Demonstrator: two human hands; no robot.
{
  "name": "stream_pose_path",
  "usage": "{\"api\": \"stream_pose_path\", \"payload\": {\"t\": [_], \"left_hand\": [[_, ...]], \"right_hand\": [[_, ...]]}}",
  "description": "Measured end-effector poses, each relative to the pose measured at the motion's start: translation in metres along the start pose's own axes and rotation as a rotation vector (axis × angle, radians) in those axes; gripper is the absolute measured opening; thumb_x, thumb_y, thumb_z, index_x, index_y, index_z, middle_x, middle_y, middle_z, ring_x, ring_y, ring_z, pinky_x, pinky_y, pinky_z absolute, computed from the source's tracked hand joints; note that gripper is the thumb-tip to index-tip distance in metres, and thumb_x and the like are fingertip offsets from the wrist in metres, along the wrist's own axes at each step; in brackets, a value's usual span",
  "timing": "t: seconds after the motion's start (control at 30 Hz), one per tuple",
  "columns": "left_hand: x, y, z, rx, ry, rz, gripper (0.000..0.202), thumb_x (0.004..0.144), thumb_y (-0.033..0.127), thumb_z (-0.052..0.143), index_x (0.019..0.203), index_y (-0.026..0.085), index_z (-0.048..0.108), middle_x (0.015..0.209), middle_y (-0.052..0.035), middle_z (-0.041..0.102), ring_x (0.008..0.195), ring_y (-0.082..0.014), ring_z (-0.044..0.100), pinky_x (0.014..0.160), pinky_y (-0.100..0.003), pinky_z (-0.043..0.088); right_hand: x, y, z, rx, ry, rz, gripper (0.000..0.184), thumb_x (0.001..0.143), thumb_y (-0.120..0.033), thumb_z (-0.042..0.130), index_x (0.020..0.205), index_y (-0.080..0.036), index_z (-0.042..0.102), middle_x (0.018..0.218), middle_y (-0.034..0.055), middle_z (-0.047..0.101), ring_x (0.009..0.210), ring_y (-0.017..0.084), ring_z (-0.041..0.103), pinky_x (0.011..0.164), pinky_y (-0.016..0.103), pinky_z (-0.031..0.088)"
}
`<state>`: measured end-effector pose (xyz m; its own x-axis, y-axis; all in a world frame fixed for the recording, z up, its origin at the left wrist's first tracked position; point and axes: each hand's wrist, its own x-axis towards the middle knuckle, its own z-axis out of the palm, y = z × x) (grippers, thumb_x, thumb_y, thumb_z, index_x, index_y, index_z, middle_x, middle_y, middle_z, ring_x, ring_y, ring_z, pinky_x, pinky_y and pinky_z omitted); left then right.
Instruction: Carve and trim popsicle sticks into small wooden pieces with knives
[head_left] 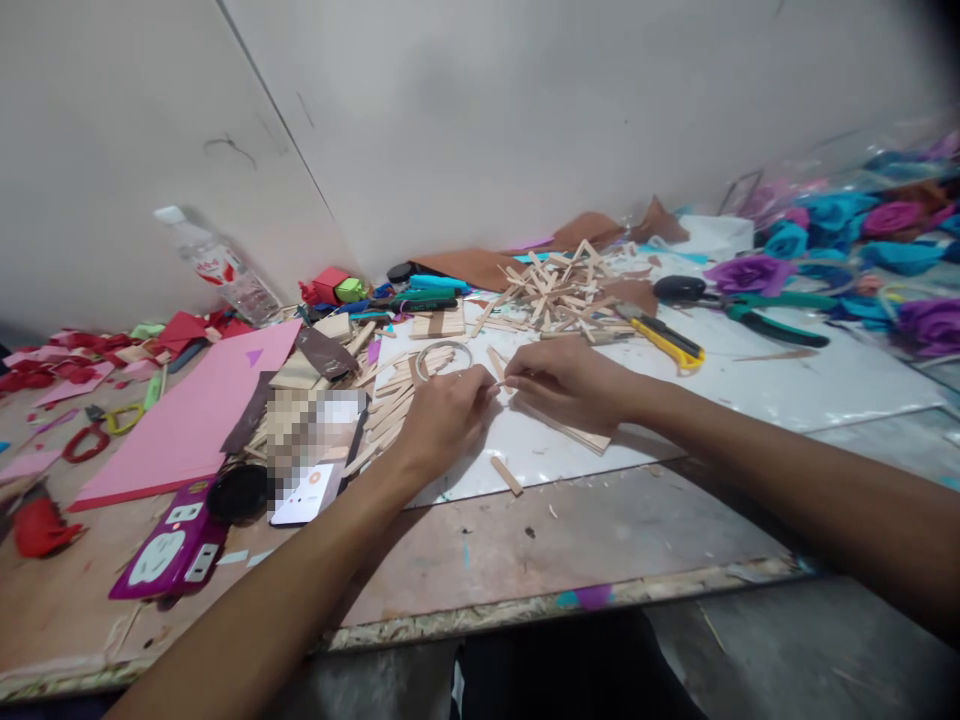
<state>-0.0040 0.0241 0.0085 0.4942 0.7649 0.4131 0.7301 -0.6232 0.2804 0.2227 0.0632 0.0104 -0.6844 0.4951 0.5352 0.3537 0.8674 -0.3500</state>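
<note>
Over a white sheet (450,488), my left hand (448,415) and my right hand (566,380) meet with fingertips almost touching. Both hands are closed in a pinch around something small and pale, too small and blurred to name. A ring that looks like a tape roll (444,360) lies just beyond my left hand, over flat wooden sticks (386,415). Under my right hand, more flat sticks (592,436) stick out, partly hidden by it. One short wooden stick (507,476) lies alone in front of the hands.
A heap of cut sticks (559,290), a yellow utility knife (664,340) and green-handled pliers (780,315) lie behind and right. At left are a phone (311,495), a purple power strip (169,545), pink paper (202,410) and a plastic bottle (217,265). Paper flowers (750,275) pile up at right.
</note>
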Motion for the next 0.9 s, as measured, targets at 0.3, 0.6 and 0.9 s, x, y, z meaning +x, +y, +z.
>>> {"api": "stream_pose_path", "payload": {"t": [0.3,0.6,0.9], "left_hand": [[0.0,-0.002,-0.0009,-0.153,0.105,0.003,0.012,0.101,0.025,0.059,0.096,0.016,0.066,0.085,-0.0039,0.073,0.068,-0.0136,0.061,0.065,-0.027,0.044],[-0.0011,-0.002,-0.0004,-0.272,0.09,-0.009,0.013,0.101,0.024,0.057,0.096,0.016,0.065,0.084,-0.0032,0.072,0.071,-0.0135,0.063,0.066,-0.026,0.046],[-0.0042,0.0015,-0.0008,-0.324,0.062,-0.013,0.013,0.101,0.025,0.059,0.094,0.016,0.064,0.077,-0.0006,0.069,0.067,-0.0121,0.061,0.065,-0.026,0.045]], "right_hand": [[-0.0004,-0.0013,-0.0033,0.049,-0.023,0.037,0.015,0.102,-0.024,0.055,0.099,-0.017,0.068,0.071,-0.001,0.063,0.063,0.012,0.051,0.063,0.025,0.034],[-0.0017,-0.0036,-0.0017,0.054,-0.014,0.063,0.015,0.102,-0.027,0.056,0.097,-0.018,0.066,0.064,-0.0043,0.058,0.058,0.01,0.046,0.062,0.025,0.032],[-0.0032,-0.0056,0.0013,0.054,-0.032,0.068,0.016,0.103,-0.031,0.056,0.096,-0.018,0.062,0.074,-0.0006,0.064,0.065,0.012,0.052,0.064,0.026,0.034]]}}
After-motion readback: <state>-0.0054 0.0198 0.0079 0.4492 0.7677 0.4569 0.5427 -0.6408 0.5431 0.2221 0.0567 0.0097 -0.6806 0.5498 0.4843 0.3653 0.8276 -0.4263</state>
